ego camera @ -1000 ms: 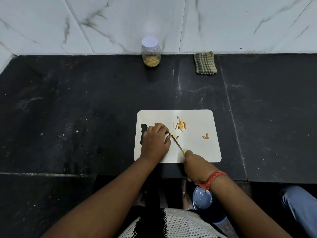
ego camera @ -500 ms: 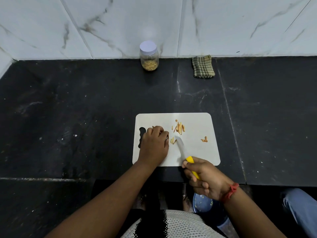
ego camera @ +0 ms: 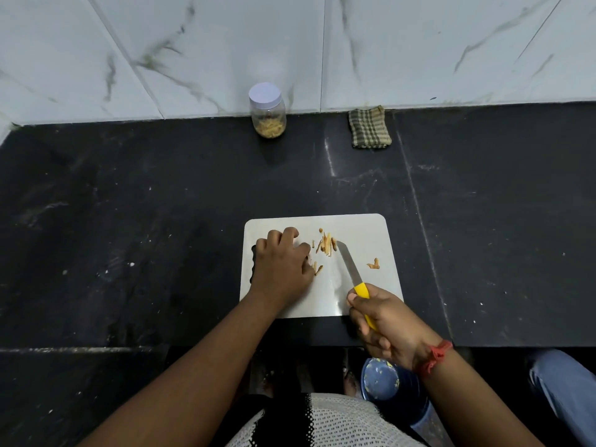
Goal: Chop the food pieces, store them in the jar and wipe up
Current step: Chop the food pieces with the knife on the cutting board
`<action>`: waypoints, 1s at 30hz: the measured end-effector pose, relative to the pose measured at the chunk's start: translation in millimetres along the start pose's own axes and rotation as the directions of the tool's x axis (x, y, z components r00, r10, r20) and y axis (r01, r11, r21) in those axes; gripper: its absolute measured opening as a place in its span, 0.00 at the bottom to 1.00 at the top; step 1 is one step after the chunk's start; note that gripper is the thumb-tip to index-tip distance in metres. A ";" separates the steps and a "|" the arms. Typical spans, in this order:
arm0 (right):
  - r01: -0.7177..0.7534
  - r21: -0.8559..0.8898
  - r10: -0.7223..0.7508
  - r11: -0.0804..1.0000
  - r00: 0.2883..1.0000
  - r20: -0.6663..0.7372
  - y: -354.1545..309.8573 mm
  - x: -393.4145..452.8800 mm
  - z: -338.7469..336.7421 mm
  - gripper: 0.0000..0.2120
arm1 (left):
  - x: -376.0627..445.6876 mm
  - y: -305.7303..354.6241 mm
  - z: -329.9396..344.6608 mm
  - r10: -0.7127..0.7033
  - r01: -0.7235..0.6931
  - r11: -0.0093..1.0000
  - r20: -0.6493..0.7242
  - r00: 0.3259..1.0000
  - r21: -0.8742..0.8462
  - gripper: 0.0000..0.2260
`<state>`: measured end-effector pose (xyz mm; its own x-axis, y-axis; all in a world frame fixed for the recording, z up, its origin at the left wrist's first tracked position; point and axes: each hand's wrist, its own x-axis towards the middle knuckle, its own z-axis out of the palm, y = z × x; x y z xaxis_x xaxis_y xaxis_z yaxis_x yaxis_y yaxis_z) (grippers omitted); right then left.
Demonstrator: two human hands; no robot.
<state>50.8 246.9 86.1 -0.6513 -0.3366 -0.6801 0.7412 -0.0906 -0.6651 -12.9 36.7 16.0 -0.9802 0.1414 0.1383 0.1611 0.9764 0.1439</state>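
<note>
A white cutting board (ego camera: 364,230) lies on the black counter. My left hand (ego camera: 282,269) rests on its left part, fingers curled down over a food piece that is mostly hidden. Small cut bits (ego camera: 317,270) lie at its fingertips. A pile of thin orange strips (ego camera: 325,245) sits just right of that hand, and one stray piece (ego camera: 374,263) lies further right. My right hand (ego camera: 383,321) grips the yellow handle of a knife (ego camera: 348,262), whose tip touches the pile. The jar (ego camera: 267,111), lid on and partly filled, stands at the back wall.
A folded checked cloth (ego camera: 369,127) lies against the wall, right of the jar. Below the counter's front edge sits a blue container (ego camera: 380,379) with scraps in it. A person's jeans-clad leg (ego camera: 567,388) shows at the lower right. White marble tiles back the counter.
The knife left the piece under my left fingers and swung right, its tip now at the pile of strips. My right hand turned and pulled back toward the board's front edge.
</note>
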 end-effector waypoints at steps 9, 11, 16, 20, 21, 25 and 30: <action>0.018 -0.076 -0.019 0.997 1.000 -0.008 -2.6 0.6 1.8 0.04 | -0.6 -0.1 -2.5 0.006 0.006 0.992 0.098 0.995 -0.126 0.14; 0.030 -0.155 -0.036 0.987 0.999 -0.037 0.1 2.2 3.0 0.05 | -6.1 -3.3 -0.1 -0.013 0.027 0.987 0.086 0.996 -0.161 0.16; 0.008 -0.638 -0.106 0.770 0.988 -0.116 6.9 13.9 12.8 0.09 | -16.7 -5.0 7.7 -0.033 0.024 0.982 -0.046 0.998 -0.186 0.12; 0.025 -0.796 -0.169 0.605 0.981 -0.098 7.7 21.8 24.2 0.07 | -20.4 -3.0 13.0 0.002 -0.012 0.988 -0.063 0.998 -0.156 0.09; 0.027 -0.822 -0.178 0.569 0.980 -0.091 7.9 23.5 25.8 0.07 | -20.9 -2.7 13.4 0.006 -0.014 0.989 -0.055 0.998 -0.149 0.09; 0.014 -0.815 -0.177 0.580 0.978 -0.109 9.4 27.6 26.3 0.07 | -19.4 3.0 11.5 -0.045 0.040 0.990 -0.032 0.998 -0.139 0.11; 0.013 -0.777 -0.185 0.629 0.974 -0.134 10.0 24.1 20.2 0.07 | -13.1 4.0 8.4 -0.078 0.074 0.989 -0.030 0.996 -0.126 0.08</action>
<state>45.8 218.9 69.3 -0.7930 -0.1854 -0.5804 0.3321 0.6671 -0.6669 -0.4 40.2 6.5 -0.9860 0.0597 0.1558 0.1015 0.9558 0.2759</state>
